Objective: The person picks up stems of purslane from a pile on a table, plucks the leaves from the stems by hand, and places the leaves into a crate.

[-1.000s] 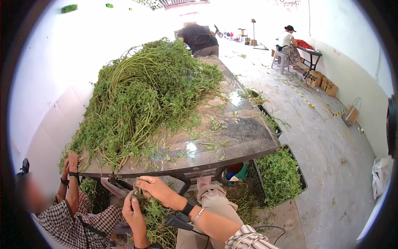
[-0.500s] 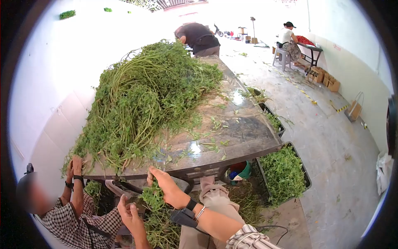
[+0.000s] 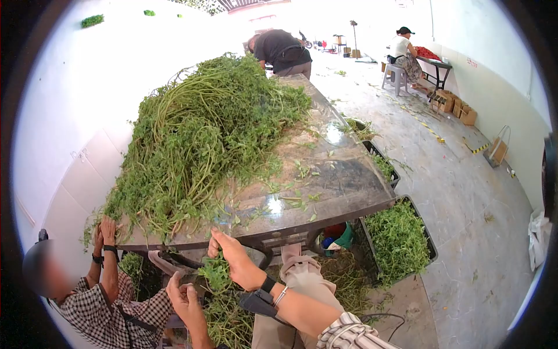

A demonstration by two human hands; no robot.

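Note:
My right hand (image 3: 237, 260) is just below the table's near edge, its fingers closed round a small bunch of leafy green sprigs (image 3: 215, 274). The leaves hang under the fingers. Left of it is my left hand (image 3: 187, 303), fingers apart and partly curled, with nothing visible in it. Beneath both hands, more cut greens (image 3: 229, 320) lie near my legs. On the table (image 3: 331, 200) rises a large heap of leafy stems (image 3: 197, 134), with loose leaves scattered around it.
Beside the table stands a black crate (image 3: 433, 247) filled with greens; another crate (image 3: 395, 174) is behind it. At left, a person in a checked shirt (image 3: 96, 314) has both hands at the heap's edge. Another person (image 3: 285, 52) bends at the far end; a third sits at a table (image 3: 439, 63).
My right hand, still on the sprigs, has shifted only slightly, and my left hand is almost where it was. The person at the far end has moved a little to the right.

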